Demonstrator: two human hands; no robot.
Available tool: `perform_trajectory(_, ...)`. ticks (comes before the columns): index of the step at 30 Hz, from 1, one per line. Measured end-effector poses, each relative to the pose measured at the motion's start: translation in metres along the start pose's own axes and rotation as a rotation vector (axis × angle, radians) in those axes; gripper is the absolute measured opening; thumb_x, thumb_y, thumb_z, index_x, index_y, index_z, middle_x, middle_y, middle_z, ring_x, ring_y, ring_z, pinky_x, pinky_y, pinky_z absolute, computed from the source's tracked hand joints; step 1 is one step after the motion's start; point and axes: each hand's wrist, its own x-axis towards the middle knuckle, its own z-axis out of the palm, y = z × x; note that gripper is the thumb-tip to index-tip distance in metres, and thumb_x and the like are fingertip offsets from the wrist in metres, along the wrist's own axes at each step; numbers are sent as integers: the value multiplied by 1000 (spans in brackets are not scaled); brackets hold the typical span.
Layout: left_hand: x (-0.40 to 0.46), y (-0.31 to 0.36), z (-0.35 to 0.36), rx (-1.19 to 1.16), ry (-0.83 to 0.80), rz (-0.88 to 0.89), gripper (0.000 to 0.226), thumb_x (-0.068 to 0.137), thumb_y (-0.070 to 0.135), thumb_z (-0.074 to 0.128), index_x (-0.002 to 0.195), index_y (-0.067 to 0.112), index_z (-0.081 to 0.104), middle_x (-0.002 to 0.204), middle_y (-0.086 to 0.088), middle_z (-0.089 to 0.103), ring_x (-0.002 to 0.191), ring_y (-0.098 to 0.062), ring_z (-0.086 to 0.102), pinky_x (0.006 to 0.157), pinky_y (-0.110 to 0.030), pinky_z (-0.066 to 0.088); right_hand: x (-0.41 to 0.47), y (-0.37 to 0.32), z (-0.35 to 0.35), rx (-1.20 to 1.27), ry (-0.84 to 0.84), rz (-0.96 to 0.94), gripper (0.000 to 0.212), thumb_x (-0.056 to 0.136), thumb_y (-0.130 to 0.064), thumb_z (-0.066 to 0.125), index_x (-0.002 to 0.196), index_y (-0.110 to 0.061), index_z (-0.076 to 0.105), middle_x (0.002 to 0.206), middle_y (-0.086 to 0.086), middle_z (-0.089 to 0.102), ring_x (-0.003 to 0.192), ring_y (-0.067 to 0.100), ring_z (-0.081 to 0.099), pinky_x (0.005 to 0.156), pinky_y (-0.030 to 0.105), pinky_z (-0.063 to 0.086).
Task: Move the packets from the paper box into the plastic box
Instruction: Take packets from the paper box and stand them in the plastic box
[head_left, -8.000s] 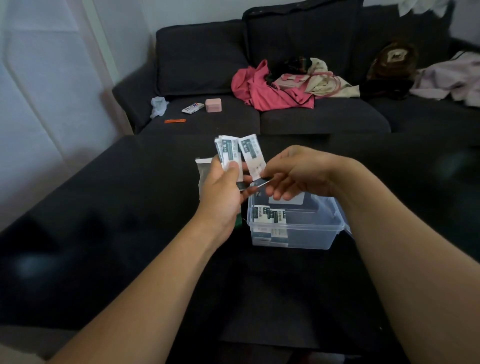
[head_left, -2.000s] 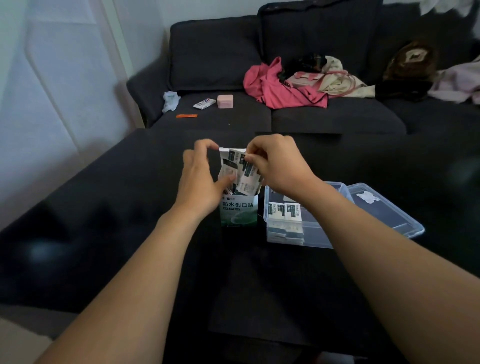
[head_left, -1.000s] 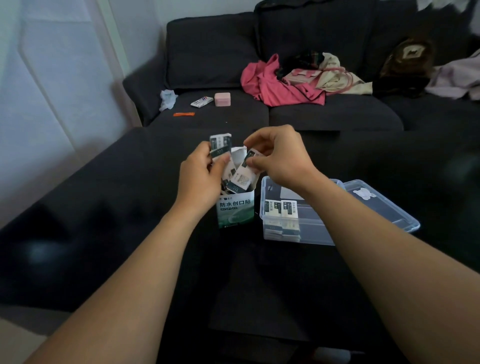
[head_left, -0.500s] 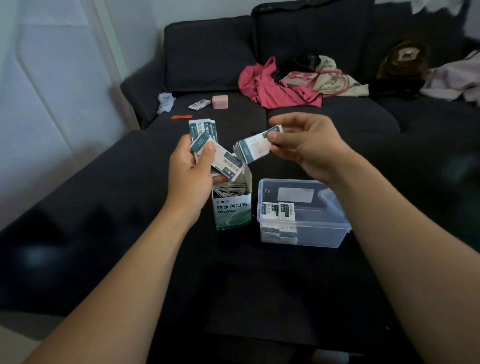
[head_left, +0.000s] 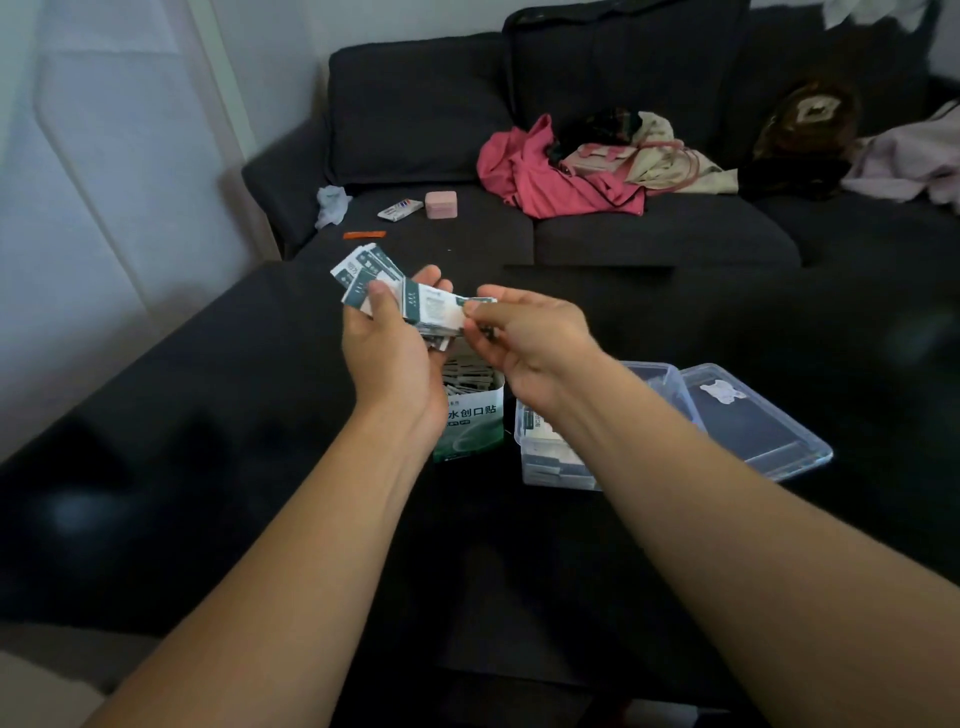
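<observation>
Midway, we hold packets (head_left: 387, 291) in our left hand (head_left: 387, 353); our right hand (head_left: 524, 340) pinches one. Paper box (head_left: 470, 415) half full, plastic box (head_left: 550, 457) partly filled.

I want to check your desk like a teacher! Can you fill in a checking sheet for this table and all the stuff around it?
Surface: dark table.
Job's things: paper box open, packets inside; plastic box beside it, some packets in; its lid alongside.
Clutter: nothing seen on table.
Grippers: left hand holds a fanned stack of packets; right hand pinches a packet.
Cables: nothing seen.
Surroundings: dark sofa, pink cloth, small pink box.
</observation>
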Motion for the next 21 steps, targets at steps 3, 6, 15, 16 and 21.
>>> perform_trajectory(3, -2, -3, 5, 34, 49, 101, 37, 109, 44, 31, 119, 17, 55, 84, -5, 72, 86, -18, 74, 81, -37, 57, -6, 16, 10, 81, 50, -3, 15, 88, 15, 65, 90, 0, 63, 80, 14, 66, 52, 15, 67, 56, 20, 60)
perform_trajectory(6, 0, -9, 5, 171, -9, 238, 35, 100, 46, 54, 118, 16, 54, 84, -2, 66, 80, -15, 71, 78, -33, 60, -7, 25, 12, 176, 63, 23, 13, 88, 14, 65, 93, 3, 64, 76, 11, 66, 44, 9, 66, 59, 23, 60)
perform_trajectory(15, 7, -8, -8, 473, -130, 331, 9, 101, 14, 59, 92, 14, 60, 60, 8, 58, 54, -8, 57, 58, -29, 52, -18, -24, -9, -646, -183, 38, 17, 86, 2, 73, 96, -9, 66, 83, 11, 71, 62, 16, 69, 52, 26, 59)
perform_trajectory(16, 4, -6, -9, 516, -195, 309, 12, 101, 13, 59, 89, 15, 58, 58, 6, 57, 51, -11, 57, 54, -32, 52, -18, -38, -14, -773, -186, -67, 15, 86, 0, 74, 94, -10, 67, 78, 9, 70, 59, 14, 67, 55, 29, 59)
perform_trajectory(21, -22, -13, -3, 723, -583, 28, 5, 98, 9, 63, 99, 7, 58, 63, -12, 60, 48, -24, 58, 46, -36, 54, -23, -69, -17, -1004, -270, -481, 51, 92, -28, 70, 141, -21, 55, 134, 3, 58, 119, 13, 59, 97, 34, 52)
